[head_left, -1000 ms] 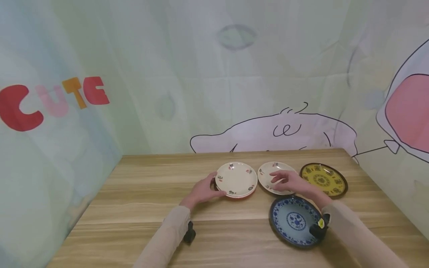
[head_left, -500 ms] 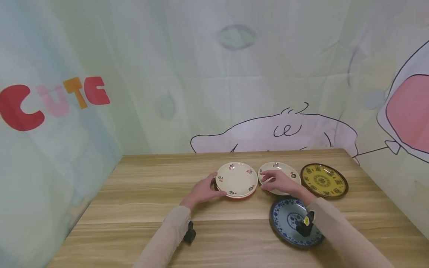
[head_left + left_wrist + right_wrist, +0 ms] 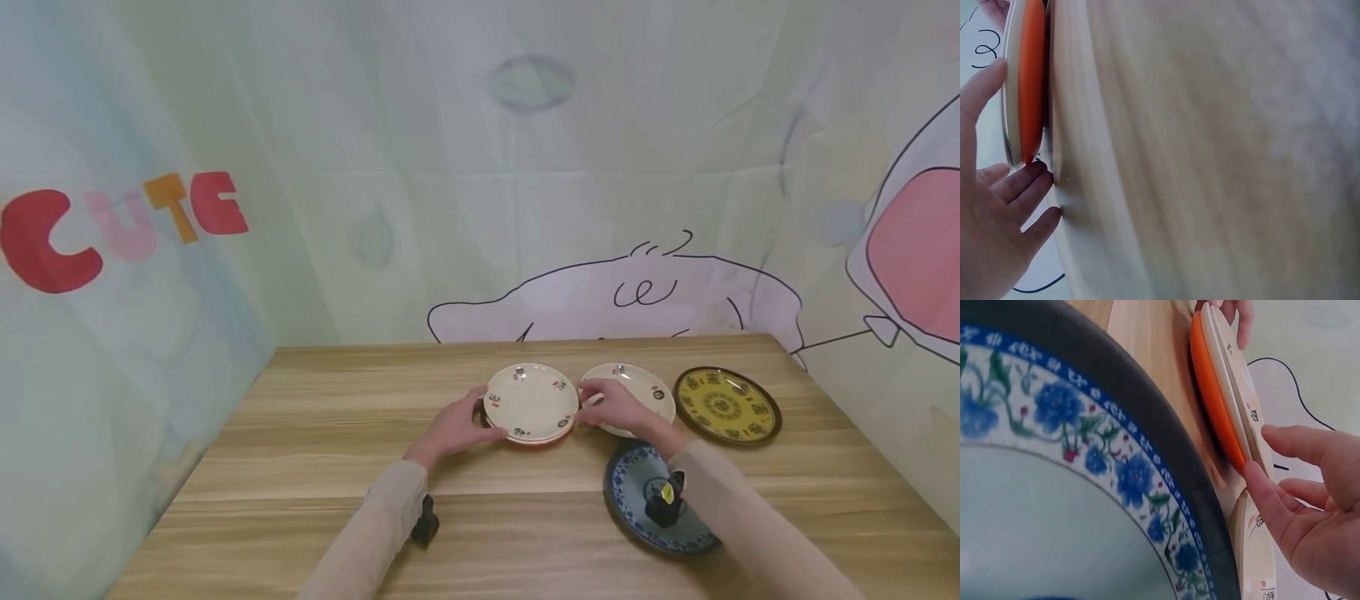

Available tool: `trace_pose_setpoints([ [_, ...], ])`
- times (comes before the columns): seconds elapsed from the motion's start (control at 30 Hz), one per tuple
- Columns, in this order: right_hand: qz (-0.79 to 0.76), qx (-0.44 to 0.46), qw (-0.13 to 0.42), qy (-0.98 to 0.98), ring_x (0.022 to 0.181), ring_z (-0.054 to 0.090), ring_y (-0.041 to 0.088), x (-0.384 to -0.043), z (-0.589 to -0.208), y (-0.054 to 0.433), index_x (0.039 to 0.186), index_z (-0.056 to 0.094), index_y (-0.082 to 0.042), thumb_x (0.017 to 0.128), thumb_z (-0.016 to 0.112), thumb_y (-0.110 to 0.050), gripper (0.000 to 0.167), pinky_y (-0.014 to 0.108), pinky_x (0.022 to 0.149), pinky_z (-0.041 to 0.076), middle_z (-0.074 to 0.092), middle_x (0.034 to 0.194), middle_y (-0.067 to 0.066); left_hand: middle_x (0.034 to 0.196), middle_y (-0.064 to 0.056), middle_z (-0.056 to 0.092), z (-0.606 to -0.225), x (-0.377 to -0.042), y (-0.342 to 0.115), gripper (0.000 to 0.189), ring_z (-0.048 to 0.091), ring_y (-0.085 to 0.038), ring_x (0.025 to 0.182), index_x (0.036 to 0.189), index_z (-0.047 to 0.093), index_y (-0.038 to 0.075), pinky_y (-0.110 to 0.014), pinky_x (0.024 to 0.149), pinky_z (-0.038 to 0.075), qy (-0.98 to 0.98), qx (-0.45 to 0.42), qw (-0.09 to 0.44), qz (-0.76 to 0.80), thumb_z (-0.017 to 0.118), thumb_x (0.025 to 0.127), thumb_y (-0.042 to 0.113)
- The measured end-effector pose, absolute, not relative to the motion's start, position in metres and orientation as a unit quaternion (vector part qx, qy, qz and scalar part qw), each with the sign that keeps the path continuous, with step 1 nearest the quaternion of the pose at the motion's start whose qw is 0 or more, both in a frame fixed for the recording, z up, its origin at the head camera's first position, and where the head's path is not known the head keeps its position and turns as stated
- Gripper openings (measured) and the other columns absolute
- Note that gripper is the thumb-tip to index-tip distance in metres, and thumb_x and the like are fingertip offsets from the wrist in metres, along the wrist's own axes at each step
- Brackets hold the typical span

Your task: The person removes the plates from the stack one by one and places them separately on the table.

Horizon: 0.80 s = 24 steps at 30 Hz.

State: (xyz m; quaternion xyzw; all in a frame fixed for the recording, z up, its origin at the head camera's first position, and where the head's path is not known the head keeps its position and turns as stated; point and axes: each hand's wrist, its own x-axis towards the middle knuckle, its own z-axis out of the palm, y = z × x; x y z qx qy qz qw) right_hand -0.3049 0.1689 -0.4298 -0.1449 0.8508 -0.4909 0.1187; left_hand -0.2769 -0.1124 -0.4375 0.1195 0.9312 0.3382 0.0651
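A cream plate (image 3: 528, 402) with small red and black motifs tops a stack at the table's far middle. Beneath it show another cream rim and an orange-sided dish (image 3: 1215, 394). My left hand (image 3: 456, 428) holds the stack's left side, thumb at the front rim; the left wrist view has the thumb (image 3: 988, 84) at the cream edge and fingers beside the orange side. From the right, my right hand (image 3: 618, 408) grips the stack's rim between thumb and fingertips, over a second cream plate (image 3: 647, 390), which it partly hides.
At the far right lies a yellow plate (image 3: 726, 407) with a dark rim. A blue-and-white plate (image 3: 633, 487) sits nearer, partly under my right forearm. Wood-grain table (image 3: 337, 400) extends left of the stack, with a printed curtain (image 3: 360, 167) behind.
My right hand has moved left across the second cream plate to the stack's right rim. The left hand keeps its place, and the plates look unmoved.
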Motion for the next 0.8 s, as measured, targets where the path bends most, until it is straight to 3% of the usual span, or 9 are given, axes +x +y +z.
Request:
trace_pose_setpoints([
  [0.37, -0.476, -0.142, 0.111, 0.861, 0.078, 0.062, 0.019, -0.3026, -0.4253, 0.1612, 0.123, 0.044, 0.015, 0.073, 0.069, 0.0, 0.058, 0.026, 0.064, 0.054, 0.055, 0.105, 0.024, 0.133, -0.015, 0.047, -0.4331, -0.279, -0.1116, 0.092, 0.041, -0.028, 0.124, 0.14, 0.03, 0.006, -0.046, 0.105, 0.03, 0.932, 0.116, 0.073, 0.336, 0.073, 0.07, 0.047],
  [0.8, -0.477, -0.137, 0.121, 0.86, 0.072, 0.061, 0.016, -0.3049, -0.4293, 0.1608, 0.124, 0.044, 0.014, 0.073, 0.068, 0.0, 0.058, 0.027, 0.063, 0.054, 0.054, 0.107, 0.022, 0.13, -0.016, 0.05, -0.4318, -0.2794, -0.112, 0.09, 0.044, -0.028, 0.122, 0.139, 0.032, 0.005, -0.045, 0.104, 0.031, 0.931, 0.11, 0.07, 0.341, 0.073, 0.07, 0.045],
])
